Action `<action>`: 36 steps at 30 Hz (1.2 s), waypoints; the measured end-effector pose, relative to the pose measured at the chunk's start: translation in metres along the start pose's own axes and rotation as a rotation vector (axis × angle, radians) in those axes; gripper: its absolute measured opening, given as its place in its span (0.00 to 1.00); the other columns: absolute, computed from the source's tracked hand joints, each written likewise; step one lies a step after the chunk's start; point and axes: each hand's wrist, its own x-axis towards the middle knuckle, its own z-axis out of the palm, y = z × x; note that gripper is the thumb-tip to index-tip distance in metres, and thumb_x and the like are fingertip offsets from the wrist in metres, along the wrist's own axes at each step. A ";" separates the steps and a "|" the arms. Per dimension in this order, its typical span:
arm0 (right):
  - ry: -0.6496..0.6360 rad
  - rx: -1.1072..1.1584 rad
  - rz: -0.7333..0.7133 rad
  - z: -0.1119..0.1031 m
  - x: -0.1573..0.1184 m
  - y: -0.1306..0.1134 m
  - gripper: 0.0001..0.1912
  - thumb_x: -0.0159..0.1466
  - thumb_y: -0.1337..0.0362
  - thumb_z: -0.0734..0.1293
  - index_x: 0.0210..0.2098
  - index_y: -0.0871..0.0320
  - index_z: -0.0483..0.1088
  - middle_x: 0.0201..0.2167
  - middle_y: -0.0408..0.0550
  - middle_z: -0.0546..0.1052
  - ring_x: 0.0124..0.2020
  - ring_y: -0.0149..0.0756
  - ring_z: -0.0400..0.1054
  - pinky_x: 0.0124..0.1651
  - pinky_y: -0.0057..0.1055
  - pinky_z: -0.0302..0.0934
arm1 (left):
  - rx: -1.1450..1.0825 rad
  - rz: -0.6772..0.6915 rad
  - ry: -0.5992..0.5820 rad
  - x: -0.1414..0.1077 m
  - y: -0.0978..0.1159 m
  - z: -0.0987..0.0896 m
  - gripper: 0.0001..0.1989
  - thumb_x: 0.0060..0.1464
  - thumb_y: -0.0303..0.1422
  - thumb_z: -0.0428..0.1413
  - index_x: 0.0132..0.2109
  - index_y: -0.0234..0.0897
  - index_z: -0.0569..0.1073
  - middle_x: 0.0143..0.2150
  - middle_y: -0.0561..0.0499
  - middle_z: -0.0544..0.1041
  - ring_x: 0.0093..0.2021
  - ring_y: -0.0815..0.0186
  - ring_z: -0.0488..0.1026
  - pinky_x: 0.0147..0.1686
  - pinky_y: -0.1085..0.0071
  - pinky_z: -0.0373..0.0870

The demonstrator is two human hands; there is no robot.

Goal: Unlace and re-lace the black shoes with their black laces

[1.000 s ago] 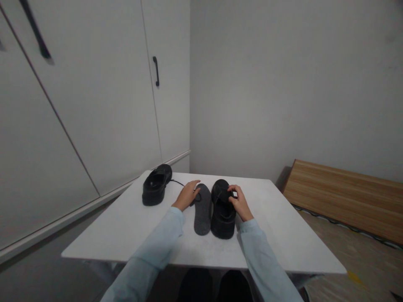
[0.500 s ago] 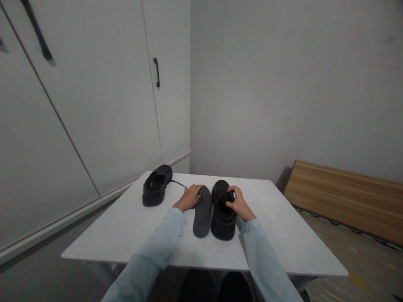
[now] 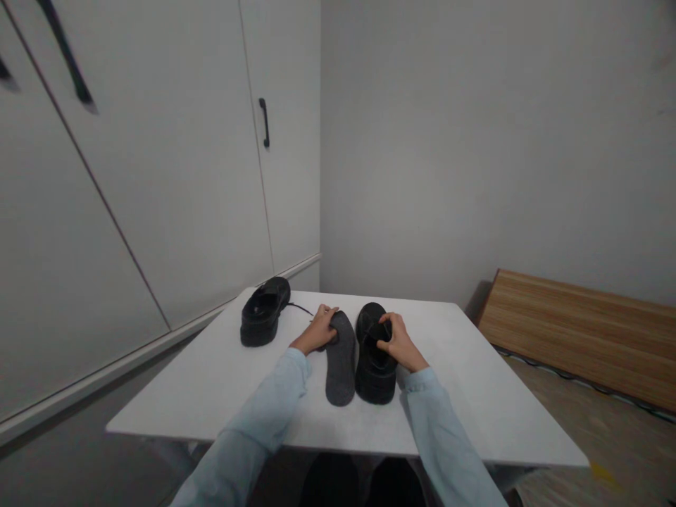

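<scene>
A grey insole [image 3: 341, 366] lies lengthwise beside a black shoe [image 3: 376, 380] on the white table. My left hand [image 3: 321, 328] has its thumb and fingers closed on the insole's left edge, near the far end. At the shoe's opening, my right hand [image 3: 396, 339] pinches the raised tongue between thumb and fingers. Something dark, partly hidden, lies under my left hand. The second black shoe [image 3: 260, 320] stands at the far left of the table, with a thin black lace [image 3: 301, 308] stretching from near it towards my left hand.
The white table [image 3: 222, 408] has its far edge near a grey wall. White cabinets with black handles [image 3: 265, 123] line the left. To the right, a wood-grain panel [image 3: 575, 338] leans beyond the table.
My left hand has gone from lying over the insole's edge to gripping it, and the insole's near end has shifted slightly towards me. My right hand stays at the shoe's tongue.
</scene>
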 end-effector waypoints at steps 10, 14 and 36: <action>0.057 -0.003 -0.096 -0.005 -0.003 -0.013 0.08 0.51 0.70 0.62 0.31 0.54 0.68 0.42 0.49 0.70 0.50 0.44 0.63 0.54 0.43 0.54 | 0.111 -0.039 0.034 -0.001 0.008 -0.003 0.14 0.58 0.30 0.50 0.49 0.33 0.71 0.45 0.44 0.69 0.44 0.63 0.70 0.50 0.64 0.65; 0.078 0.033 -0.124 -0.007 -0.004 -0.017 0.05 0.54 0.69 0.64 0.30 0.55 0.70 0.41 0.49 0.71 0.48 0.43 0.65 0.53 0.43 0.56 | 0.275 -0.035 0.004 -0.003 0.016 -0.006 0.14 0.56 0.29 0.53 0.50 0.37 0.72 0.45 0.44 0.75 0.48 0.57 0.68 0.50 0.60 0.63; 0.185 0.127 -0.104 -0.006 -0.004 -0.015 0.04 0.56 0.63 0.68 0.31 0.54 0.76 0.34 0.47 0.71 0.41 0.41 0.67 0.48 0.41 0.60 | -0.849 -0.087 0.345 0.004 0.041 -0.027 0.12 0.46 0.36 0.59 0.37 0.34 0.71 0.34 0.47 0.78 0.34 0.65 0.75 0.38 0.69 0.71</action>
